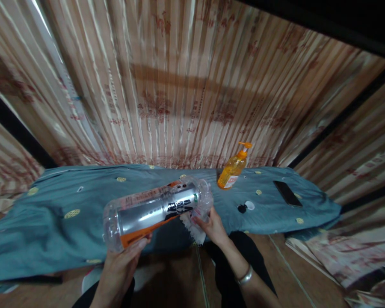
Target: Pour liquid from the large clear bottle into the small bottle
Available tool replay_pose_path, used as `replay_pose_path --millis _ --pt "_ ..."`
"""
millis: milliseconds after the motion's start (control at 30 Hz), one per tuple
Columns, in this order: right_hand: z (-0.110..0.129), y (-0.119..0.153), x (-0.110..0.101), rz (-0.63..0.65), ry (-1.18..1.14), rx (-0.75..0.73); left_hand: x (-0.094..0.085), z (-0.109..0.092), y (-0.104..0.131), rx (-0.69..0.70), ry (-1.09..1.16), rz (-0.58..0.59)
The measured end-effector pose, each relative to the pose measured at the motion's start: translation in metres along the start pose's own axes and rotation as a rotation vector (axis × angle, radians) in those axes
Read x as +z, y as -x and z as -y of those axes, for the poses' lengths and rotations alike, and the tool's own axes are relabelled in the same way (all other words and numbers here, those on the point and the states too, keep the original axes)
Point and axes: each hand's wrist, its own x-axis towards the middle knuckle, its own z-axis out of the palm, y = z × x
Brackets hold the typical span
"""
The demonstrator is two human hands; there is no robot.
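Holds a clear plastic bottle (pixel 154 207) sideways with both hands, over the near edge of the teal surface (pixel 83 226), about midway between left and right ends. Supports the base end from below with the left hand (pixel 126 252), curled around the side, most fingers hidden under the bottle. Pinches a white cloth (pixel 194 231) with the right hand (pixel 210 226), fingers bent in narrow and pressed with it against the underside near the neck; hard to tell how firmly. Wears a silver bracelet (pixel 245 275) on the right wrist. On the bottle, a silver label with black lettering and an orange band. Near the far edge of the surface, right of its middle, an orange pump bottle (pixel 231 171), standing well apart from both hands. Between that and the near edge, a small black item (pixel 242 208), too small to identify, just beside a white disc (pixel 250 205). Toward the right end, a dark phone (pixel 288 193) lying flat. Beyond the far edge, a pleated curtain (pixel 167 85) with reddish prints.
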Motion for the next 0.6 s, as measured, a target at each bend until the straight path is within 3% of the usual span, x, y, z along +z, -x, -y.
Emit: replay_pose_path --millis 600 --pt "0.004 0.0002 -0.001 -0.008 -0.005 0.014 0.0024 0.0032 -0.0029 -0.013 0.03 -0.015"
